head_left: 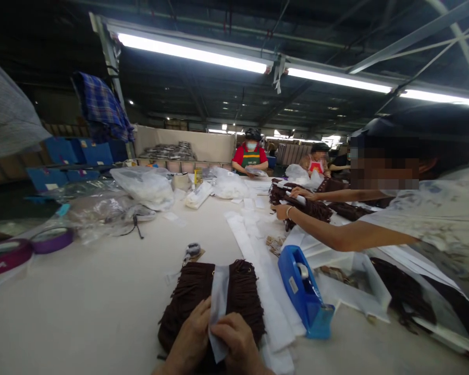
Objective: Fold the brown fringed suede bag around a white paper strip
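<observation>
A dark brown fringed bag lies on the table in front of me, with small metal eyelets near its top edge. Down its middle runs a white strip, which looks like paper or thin foam. My left hand rests on the bag, its fingers closed at the strip's left edge. With thumb and fingers, my right hand pinches the strip's lower part from the right. The fingertips are partly hidden by the strip and each other. Just beyond the bag is a small grey item on brown card.
A blue tape dispenser and long white strips lie to the right. Tape rolls and clear plastic bags are on the left. A co-worker's arms reach over more brown fringed bags; other people sit farther back.
</observation>
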Demonstrator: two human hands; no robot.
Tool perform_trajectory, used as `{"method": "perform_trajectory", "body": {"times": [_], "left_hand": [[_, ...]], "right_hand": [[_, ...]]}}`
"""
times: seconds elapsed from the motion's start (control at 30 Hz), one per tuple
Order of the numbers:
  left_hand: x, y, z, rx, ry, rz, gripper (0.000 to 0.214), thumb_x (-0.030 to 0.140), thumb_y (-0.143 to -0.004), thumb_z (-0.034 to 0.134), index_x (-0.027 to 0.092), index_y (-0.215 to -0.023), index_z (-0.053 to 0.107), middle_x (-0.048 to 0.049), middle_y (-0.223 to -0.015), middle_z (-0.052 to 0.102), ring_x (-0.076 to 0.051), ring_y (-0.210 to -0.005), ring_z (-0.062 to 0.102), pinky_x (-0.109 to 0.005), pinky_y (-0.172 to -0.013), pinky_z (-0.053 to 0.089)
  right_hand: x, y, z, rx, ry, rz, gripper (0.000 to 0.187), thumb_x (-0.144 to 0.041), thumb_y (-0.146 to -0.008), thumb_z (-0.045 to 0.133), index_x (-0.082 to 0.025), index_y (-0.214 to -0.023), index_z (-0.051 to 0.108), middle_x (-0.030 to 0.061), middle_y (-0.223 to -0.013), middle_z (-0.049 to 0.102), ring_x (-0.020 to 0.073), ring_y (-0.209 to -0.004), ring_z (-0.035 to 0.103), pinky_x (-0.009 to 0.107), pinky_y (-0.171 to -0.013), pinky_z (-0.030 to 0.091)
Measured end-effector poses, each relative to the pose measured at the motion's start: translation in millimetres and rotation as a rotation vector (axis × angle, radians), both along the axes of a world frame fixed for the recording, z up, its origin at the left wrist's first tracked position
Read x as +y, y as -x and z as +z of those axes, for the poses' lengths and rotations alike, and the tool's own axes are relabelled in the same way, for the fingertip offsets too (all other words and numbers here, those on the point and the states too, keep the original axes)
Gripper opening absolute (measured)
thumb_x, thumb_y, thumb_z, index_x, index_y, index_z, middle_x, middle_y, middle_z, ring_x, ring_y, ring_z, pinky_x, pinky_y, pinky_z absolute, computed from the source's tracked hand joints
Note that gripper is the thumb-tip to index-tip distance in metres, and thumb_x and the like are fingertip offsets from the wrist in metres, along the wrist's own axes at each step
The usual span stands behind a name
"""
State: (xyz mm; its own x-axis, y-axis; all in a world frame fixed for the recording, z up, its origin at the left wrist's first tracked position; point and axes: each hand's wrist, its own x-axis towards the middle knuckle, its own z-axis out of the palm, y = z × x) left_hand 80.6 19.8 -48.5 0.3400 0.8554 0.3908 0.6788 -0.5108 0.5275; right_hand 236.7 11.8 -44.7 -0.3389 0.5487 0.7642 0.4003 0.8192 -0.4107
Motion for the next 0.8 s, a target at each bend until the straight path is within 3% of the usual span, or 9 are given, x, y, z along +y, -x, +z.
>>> {"method": "perform_trajectory", "body": {"times": [0.1,0.17,0.33,0.43,0.53,0.63,0.8], "left_hand": [[-3,0,21.4,-0.245,0.105,0.060,0.026,0.020,-0.077,0.044,0.019,-0.088,0.067,-0.0102,-0.110,0.061,-0.020,-0.098,0.060,-0.030,-0.086,0.050],[-4,1,28.3,-0.303,0.115,0.111,0.023,0.020,-0.074,0.045,0.018,-0.082,0.066,-0.0088,-0.100,0.064,-0.020,-0.092,0.061,-0.030,-0.084,0.051],[-4,5,22.9,-0.340,0.106,0.197,0.024,0.021,-0.076,0.041,0.016,-0.090,0.060,-0.0060,-0.084,0.064,-0.018,-0.079,0.063,-0.030,-0.072,0.054],[-4,6,15.6,-0.345,0.053,0.245,0.028,0.022,-0.080,0.038,0.015,-0.098,0.059,-0.0098,-0.101,0.062,-0.020,-0.096,0.060,-0.035,-0.087,0.050],[-6,7,10.1,-0.191,-0.105,0.081,0.030,0.017,-0.083,0.038,0.018,-0.104,0.060,-0.0079,-0.114,0.060,-0.018,-0.109,0.054,-0.033,-0.096,0.045],[-10,11,6.3,0.010,-0.251,-0.154,0.032,0.010,-0.083,0.037,0.020,-0.100,0.062,-0.0060,-0.105,0.065,-0.017,-0.106,0.056,-0.030,-0.093,0.047],[-19,18,11.7,0.082,-0.352,-0.279,0.027,0.014,-0.088,0.037,0.017,-0.102,0.060,-0.0078,-0.107,0.065,-0.016,-0.110,0.054,-0.029,-0.094,0.046]], "right_hand": [[-6,3,7.7,-0.076,-0.070,-0.042,0.023,-0.010,-0.082,0.042,-0.021,-0.083,0.062,0.0045,-0.072,0.061,0.0157,-0.065,0.055,0.025,-0.059,0.043],[-8,6,12.8,-0.110,-0.096,-0.060,0.024,-0.011,-0.085,0.039,-0.020,-0.079,0.061,0.0042,-0.070,0.060,0.0158,-0.064,0.052,0.026,-0.058,0.041],[-7,14,8.8,-0.201,-0.139,-0.067,0.029,-0.013,-0.088,0.034,-0.019,-0.074,0.058,0.0029,-0.067,0.057,0.0157,-0.063,0.048,0.028,-0.058,0.036],[-8,16,1.0,-0.285,-0.139,-0.093,0.030,-0.013,-0.088,0.033,-0.019,-0.069,0.055,0.0027,-0.065,0.054,0.0162,-0.063,0.047,0.029,-0.058,0.034],[-13,14,-2.0,-0.330,-0.120,-0.098,0.030,-0.013,-0.088,0.031,-0.018,-0.070,0.055,0.0040,-0.066,0.055,0.0171,-0.065,0.047,0.030,-0.059,0.035],[-21,8,1.7,-0.332,-0.076,-0.049,0.028,-0.013,-0.088,0.030,-0.016,-0.084,0.058,0.0068,-0.076,0.058,0.0186,-0.073,0.049,0.031,-0.064,0.039],[-29,-5,8.0,-0.334,-0.019,0.079,0.021,-0.011,-0.086,0.035,-0.014,-0.092,0.055,0.0072,-0.082,0.061,0.0181,-0.080,0.052,0.030,-0.071,0.043]]}}
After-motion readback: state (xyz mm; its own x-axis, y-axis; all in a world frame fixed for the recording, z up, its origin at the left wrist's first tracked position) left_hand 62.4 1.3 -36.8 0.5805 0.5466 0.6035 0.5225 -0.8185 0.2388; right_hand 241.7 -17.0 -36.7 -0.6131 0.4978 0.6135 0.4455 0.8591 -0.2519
